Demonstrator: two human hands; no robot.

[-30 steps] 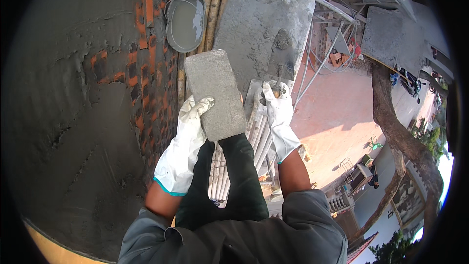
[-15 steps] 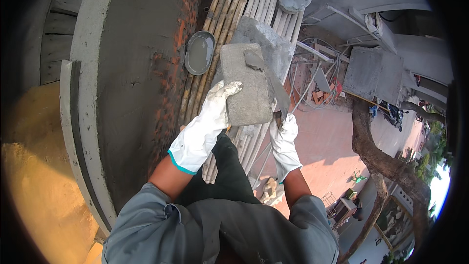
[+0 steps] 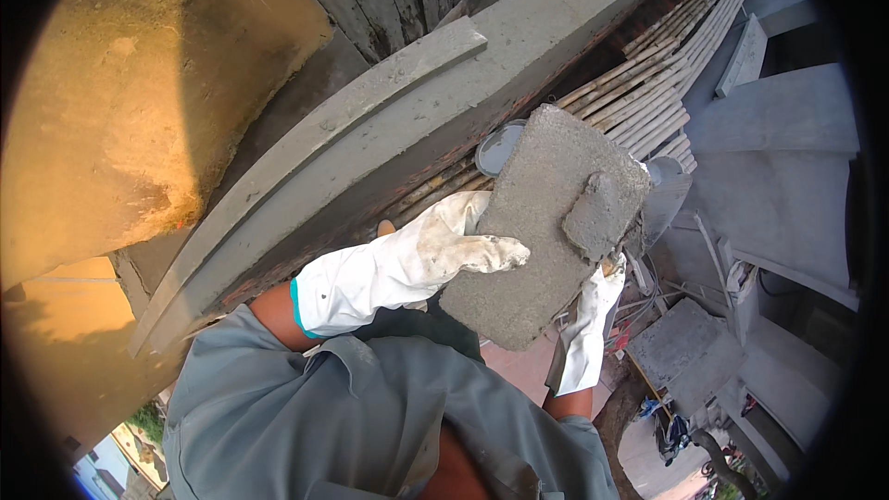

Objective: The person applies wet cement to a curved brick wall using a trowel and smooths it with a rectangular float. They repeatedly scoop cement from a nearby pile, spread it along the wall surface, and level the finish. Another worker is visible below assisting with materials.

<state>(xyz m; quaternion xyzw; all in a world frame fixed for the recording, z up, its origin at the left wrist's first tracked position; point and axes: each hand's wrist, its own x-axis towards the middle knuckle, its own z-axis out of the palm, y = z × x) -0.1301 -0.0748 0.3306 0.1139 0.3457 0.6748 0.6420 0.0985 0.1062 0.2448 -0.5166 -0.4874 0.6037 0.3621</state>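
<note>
In white gloves with a teal cuff showing, my left hand [image 3: 435, 245] grips a flat grey mortar board [image 3: 519, 231], its thumb lying across the top face. A lump of wet mortar [image 3: 597, 218] sits at the board's right side. Closed beside that edge, my right hand [image 3: 585, 329] holds a trowel; its blade is mostly hidden by the mortar and the board, so I cannot tell exactly how it lies. Left of the board runs a low wall with a smooth grey top [image 3: 370, 143].
Bamboo poles [image 3: 639, 97] form a platform along the wall, with a tub [image 3: 500, 148] on them and a bucket [image 3: 664, 169] beyond the board. An ochre surface [image 3: 102, 111] lies past the wall. Grey panels [image 3: 690, 352] and a tree trunk [image 3: 620, 426] are at right.
My view has swung toward the wall and its top. The board is nearer and tilted, with the mortar lump larger. The trowel blade, plain before, is now mostly hidden.
</note>
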